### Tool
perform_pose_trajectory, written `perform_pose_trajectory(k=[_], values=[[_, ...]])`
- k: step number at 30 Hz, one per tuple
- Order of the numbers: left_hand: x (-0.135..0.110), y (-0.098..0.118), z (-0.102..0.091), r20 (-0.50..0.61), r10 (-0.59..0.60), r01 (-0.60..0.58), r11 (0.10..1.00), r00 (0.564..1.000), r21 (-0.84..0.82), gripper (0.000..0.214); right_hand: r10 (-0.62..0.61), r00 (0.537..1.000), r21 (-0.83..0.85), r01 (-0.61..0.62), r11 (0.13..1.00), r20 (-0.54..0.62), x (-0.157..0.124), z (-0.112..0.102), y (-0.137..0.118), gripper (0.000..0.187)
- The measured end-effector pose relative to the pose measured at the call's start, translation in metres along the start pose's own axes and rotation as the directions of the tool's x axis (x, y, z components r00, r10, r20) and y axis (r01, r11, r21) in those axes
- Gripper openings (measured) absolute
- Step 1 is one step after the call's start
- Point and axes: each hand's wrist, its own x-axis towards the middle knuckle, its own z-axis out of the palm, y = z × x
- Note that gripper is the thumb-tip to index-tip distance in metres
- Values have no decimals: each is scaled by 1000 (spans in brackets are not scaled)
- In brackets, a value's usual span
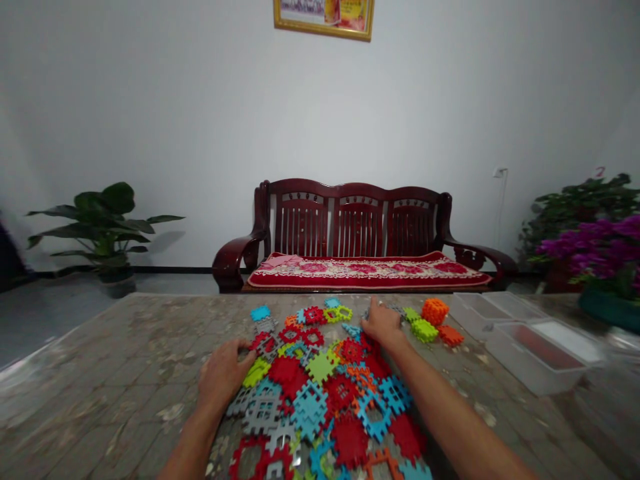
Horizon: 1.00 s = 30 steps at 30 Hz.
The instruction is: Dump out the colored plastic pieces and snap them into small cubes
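Observation:
Colourful interlocking plastic puzzle tiles (310,403), flat and notched at the edges, lie in a heap on the table in red, blue, grey, green and orange. My left hand (223,373) rests at the heap's left edge, thumb and fingers apart, its fingertips by a red tile (267,343) and a lime green tile (257,372). At the far right of the heap is my right hand (384,323), its index finger stretched forward and thumb apart, close to grey and blue tiles. What lies under its palm is hidden.
Right of my right hand stand an orange tile cube (434,311), a lime green block (424,330) and a flat orange tile (451,335). Clear plastic boxes (540,353) occupy the table's right side. Beyond the patterned table (125,373) is a wooden bench (357,220).

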Motion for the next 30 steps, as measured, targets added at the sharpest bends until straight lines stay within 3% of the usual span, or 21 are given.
perform_pose_trajectory(k=[8, 25, 30], values=[[-2, 4, -3, -26, -8, 8, 1000, 1000, 0, 29, 3, 999, 5, -3, 1000, -34, -1, 3, 2, 68], [-1, 2, 1, -43, -10, 10, 1000, 999, -4, 26, 22, 996, 2, -23, 1000, 92, 4, -3, 5, 79], [-2, 2, 0, -41, -9, 8, 1000, 999, -18, 25, 25, 993, 10, -26, 1000, 118, 3, -5, 6, 74]])
